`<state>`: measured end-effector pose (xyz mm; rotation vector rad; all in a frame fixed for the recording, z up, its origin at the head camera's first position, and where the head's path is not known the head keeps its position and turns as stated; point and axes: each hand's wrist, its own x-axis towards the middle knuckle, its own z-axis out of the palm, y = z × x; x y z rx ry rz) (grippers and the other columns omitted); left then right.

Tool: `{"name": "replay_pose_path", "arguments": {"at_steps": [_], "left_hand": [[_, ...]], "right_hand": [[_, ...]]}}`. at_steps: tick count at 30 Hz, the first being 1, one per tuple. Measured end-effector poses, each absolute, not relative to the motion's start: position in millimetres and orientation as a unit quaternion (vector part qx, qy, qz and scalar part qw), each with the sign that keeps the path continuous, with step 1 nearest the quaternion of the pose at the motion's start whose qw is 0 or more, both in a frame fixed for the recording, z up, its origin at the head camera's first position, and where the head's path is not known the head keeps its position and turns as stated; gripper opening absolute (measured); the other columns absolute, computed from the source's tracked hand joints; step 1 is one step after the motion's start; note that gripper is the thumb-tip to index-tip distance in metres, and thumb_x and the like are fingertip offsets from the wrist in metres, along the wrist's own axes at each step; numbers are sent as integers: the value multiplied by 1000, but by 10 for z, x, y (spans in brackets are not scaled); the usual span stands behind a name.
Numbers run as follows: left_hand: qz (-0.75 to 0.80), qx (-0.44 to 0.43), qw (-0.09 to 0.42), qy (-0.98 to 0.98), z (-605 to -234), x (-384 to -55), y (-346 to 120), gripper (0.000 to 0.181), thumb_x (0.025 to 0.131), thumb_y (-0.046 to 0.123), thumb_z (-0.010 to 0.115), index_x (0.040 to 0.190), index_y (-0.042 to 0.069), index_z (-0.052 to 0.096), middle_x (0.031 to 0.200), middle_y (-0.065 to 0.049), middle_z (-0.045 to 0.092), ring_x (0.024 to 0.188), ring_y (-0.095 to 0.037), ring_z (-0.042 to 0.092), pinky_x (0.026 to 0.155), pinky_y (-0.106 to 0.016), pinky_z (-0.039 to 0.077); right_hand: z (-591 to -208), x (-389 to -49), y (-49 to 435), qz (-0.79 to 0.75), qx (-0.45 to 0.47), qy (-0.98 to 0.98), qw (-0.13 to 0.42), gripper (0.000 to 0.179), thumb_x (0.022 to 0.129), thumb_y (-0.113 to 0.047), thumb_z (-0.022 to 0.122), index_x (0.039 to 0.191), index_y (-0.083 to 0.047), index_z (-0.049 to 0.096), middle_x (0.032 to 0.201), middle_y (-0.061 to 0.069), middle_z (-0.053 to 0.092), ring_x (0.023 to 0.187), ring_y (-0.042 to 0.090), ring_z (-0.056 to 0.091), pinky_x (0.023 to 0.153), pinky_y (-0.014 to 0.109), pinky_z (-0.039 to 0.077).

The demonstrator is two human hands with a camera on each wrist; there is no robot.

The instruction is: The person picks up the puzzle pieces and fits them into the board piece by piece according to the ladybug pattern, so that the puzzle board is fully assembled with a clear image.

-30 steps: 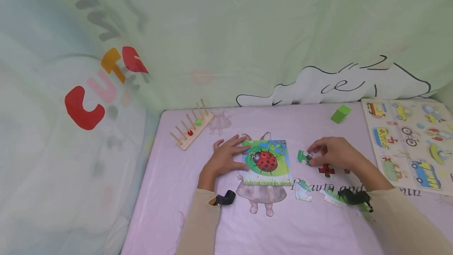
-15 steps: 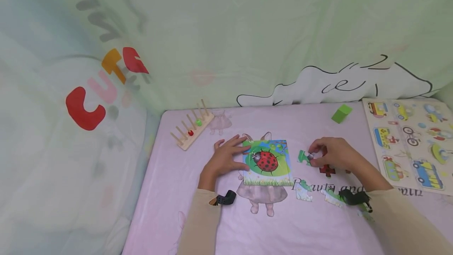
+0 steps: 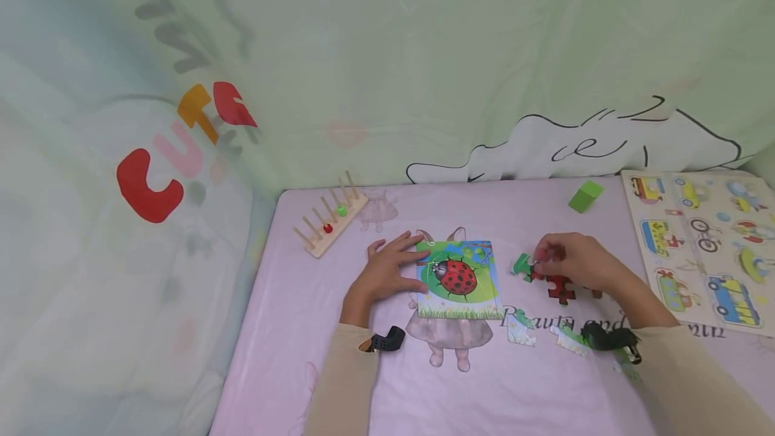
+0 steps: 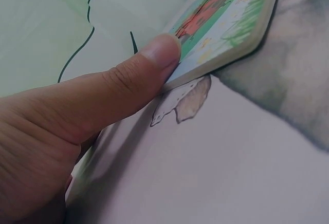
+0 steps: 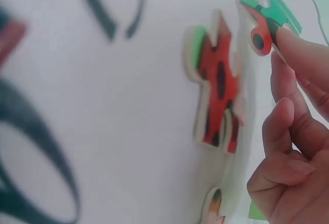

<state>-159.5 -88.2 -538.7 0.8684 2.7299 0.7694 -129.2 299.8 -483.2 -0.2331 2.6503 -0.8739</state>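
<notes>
My left hand (image 3: pixel 387 273) rests with spread fingers on the left edge of a square ladybug picture board (image 3: pixel 457 278). In the left wrist view its thumb (image 4: pixel 159 54) presses the board's rim. Beside the board on the right, my right hand (image 3: pixel 575 262) pinches a green and red jigsaw piece (image 5: pixel 264 21) between thumb and fingertips, tilted above the cloth. Below that hand lies a red, black-spotted jigsaw piece (image 3: pixel 562 291). Further pieces lie nearer me: one with grass and flowers (image 3: pixel 521 330) and another pale green one (image 3: pixel 569 340), partly by the right wrist strap.
A wooden peg stand (image 3: pixel 333 227) with a red and a green bead is at the back left. A green block (image 3: pixel 585 196) lies at the back right. A vehicle puzzle board (image 3: pixel 702 247) covers the right side of the pink cloth (image 3: pixel 436 402).
The right hand has tipped up the green jigsaw piece, so more of its red part shows in the head view. The left hand stays on the ladybug board.
</notes>
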Motion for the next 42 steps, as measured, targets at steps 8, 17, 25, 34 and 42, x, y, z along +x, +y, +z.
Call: {"name": "replay_pose_path", "arguments": {"at_steps": [8,17,25,34,42], "left_hand": [[255,292,88,917,-5398,-1599,-878,78,75,55,84,145,33,59,164,12,38,158,-14,22,120,-58,16],[252,290,88,919,-5381,-1587,-879,78,75,55,84,145,32,59,164,11,38,157,-14,23,120,-58,15],[253,294,87,918,-5384,-1597,-879,78,75,55,85,145,32,59,164,11,37,158,-14,22,120,-58,15],[258,297,87,915,-5391,-1601,-883,77,75,53,85,145,32,59,164,11,38,158,-15,23,119,-59,15],[267,295,82,914,-5396,-1615,-892,74,78,53,83,144,30,60,163,10,40,157,-16,25,119,-58,16]], "right_hand": [[-4799,-1279,2958,-340,-83,924,154,10,95,-23,72,102,-16,71,96,2,69,90,22,62,71,29,51],[-4806,-1285,2777,-406,-58,896,167,20,96,-29,73,108,-13,73,98,7,69,85,21,65,68,28,56],[-4786,-1320,2612,-455,-88,869,172,23,95,-25,74,112,-8,74,99,8,72,87,19,68,74,26,58],[-4760,-1386,2336,-480,-104,852,181,22,95,-17,73,113,-5,74,100,10,70,91,17,67,78,22,56],[-4786,-1407,2122,-506,-105,835,191,26,93,-8,69,119,-3,73,96,11,69,87,15,65,78,23,54]]}}
